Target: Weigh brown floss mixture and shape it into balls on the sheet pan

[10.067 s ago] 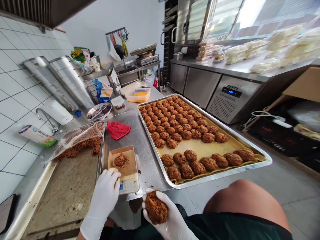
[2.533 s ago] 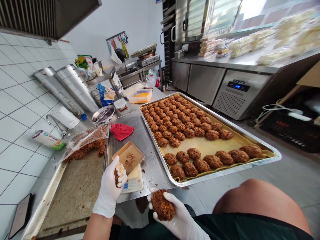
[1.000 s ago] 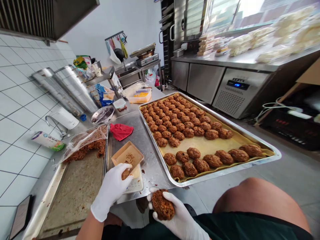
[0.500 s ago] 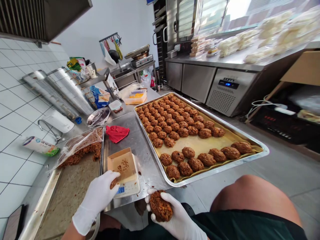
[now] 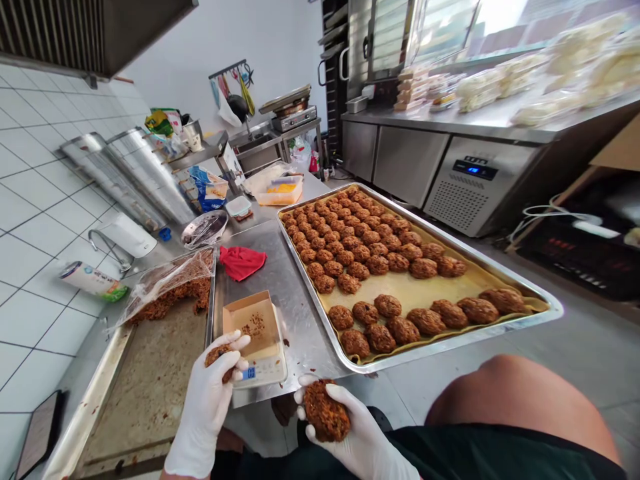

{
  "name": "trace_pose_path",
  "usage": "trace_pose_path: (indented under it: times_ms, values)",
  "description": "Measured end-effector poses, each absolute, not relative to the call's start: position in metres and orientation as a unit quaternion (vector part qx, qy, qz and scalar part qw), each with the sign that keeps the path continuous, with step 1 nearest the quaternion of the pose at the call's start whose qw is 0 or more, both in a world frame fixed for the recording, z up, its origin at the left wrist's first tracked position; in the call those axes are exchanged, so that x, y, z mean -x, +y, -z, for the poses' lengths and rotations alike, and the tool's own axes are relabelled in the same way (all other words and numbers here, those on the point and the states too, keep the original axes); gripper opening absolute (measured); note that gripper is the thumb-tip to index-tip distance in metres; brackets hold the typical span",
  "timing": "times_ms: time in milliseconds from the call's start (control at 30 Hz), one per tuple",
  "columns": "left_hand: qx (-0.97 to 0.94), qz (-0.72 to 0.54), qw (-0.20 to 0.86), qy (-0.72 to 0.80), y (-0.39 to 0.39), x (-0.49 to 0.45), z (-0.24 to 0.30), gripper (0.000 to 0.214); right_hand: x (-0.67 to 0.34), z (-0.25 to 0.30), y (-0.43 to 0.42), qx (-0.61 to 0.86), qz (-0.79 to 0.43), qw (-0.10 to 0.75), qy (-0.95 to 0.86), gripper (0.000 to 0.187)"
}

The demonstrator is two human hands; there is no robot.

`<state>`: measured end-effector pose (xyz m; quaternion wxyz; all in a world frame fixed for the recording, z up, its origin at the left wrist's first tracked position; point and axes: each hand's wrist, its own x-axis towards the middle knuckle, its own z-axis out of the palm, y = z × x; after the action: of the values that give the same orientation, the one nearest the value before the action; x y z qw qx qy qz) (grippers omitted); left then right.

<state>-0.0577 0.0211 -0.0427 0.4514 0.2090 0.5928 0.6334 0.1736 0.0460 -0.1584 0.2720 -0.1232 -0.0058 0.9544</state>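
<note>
Left hand (image 5: 207,393), white-gloved: fingers (image 5: 241,342) grasping a small brown piece (image 5: 218,355), just beside a brown paper box (image 5: 250,307) set on a scale (image 5: 274,375) reading 0.0. Right hand (image 5: 361,435), likewise gloved: fingers cupped round a larger brown lump (image 5: 326,412), near the worktop (image 5: 306,353) edge. Metal tray (image 5: 554,309), lined: rows of shaped lumps (image 5: 377,265). Red cloth (image 5: 243,263): on worktop, beyond box

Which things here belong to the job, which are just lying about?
In the job, likely: piece in left hand, clump in right hand, scale, carton, loose mixture, rounded balls, lined tray.

Just lying about, apparently: red cloth, blue bag, plastic-wrapped packs.
</note>
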Motion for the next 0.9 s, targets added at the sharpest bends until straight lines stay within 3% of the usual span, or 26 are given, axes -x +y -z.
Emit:
trace_pose_path:
  times_ms: [300,567,667,833,900]
  values:
    - [-0.197,-0.64,0.457,0.585,0.029,0.031,0.026,0.027,-0.174,0.158,0.046,0.126,-0.955,0.268,-0.006,0.032]
    - [-0.186,-0.64,0.518,0.537,0.022,0.037,0.028,0.038,-0.176,0.159,0.048,0.119,-0.957,0.265,-0.003,0.033]
    - [-0.13,-0.66,0.542,0.503,0.021,0.042,0.039,0.023,-0.176,0.158,0.048,0.12,-0.957,0.264,-0.002,0.032]
    - [-0.066,-0.639,0.642,0.419,0.022,0.034,0.039,0.054,-0.175,0.155,0.049,0.118,-0.959,0.259,-0.003,0.032]
    - [-0.08,-0.621,0.665,0.407,0.018,0.027,0.036,0.057,-0.175,0.154,0.049,0.119,-0.959,0.258,-0.001,0.033]
